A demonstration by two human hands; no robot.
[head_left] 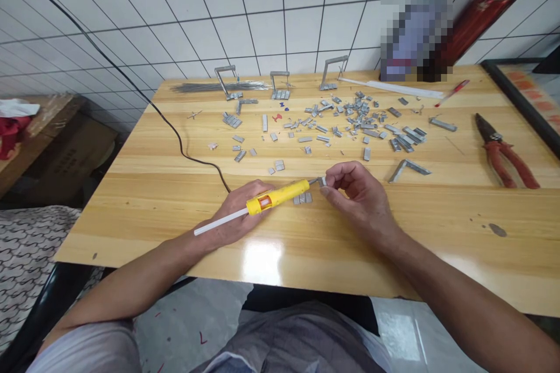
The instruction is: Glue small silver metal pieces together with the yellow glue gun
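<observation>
My left hand is wrapped round a yellow hot glue gun, with a white glue stick poking out of its back end. The gun's nozzle points right and meets a small grey metal piece. Thumb and fingers of my right hand pinch that piece. Just below the nozzle, a few joined grey pieces lie on the table. Behind my hands, many loose grey pieces are scattered. An L-shaped grey piece rests to the right of my right hand.
Three small bent grey frames stand at the back beside a bundle of thin wires. Pliers with red handles lie at the right, near a red pen. A black cord crosses the table's left side. A tiled wall rises behind.
</observation>
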